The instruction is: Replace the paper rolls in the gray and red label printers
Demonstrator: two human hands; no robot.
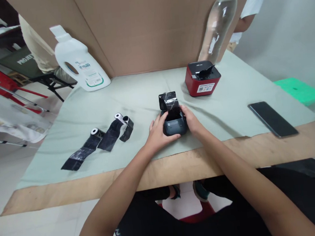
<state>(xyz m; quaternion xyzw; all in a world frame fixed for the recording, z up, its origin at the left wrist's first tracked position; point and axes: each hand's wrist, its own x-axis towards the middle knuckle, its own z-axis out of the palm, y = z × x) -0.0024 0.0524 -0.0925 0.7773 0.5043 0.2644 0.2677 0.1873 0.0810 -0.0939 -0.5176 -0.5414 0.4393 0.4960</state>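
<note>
A small dark portable printer (pixel 175 126) sits on the cloth in front of me, its lid raised at the back. A shiny black strip of paper (pixel 171 103) stands up out of it. My left hand (pixel 159 132) wraps the printer's left side, thumb along the front edge and a fingertip near the opening. On the opposite side, my right hand (pixel 190 119) grips the casing; some of its fingers are hidden. To the left lie several small rolls (pixel 99 133) of black paper with white cores, their tails (pixel 80 154) partly unrolled.
A red and black box-shaped printer (pixel 202 78) stands behind, right of centre. Along the cardboard wall (pixel 143 30) are a white jug (pixel 81 64) and a clear water bottle (pixel 218 26). A black phone (pixel 272 119) lies right, by the table's wooden edge (pixel 179 169). People are partly visible beyond.
</note>
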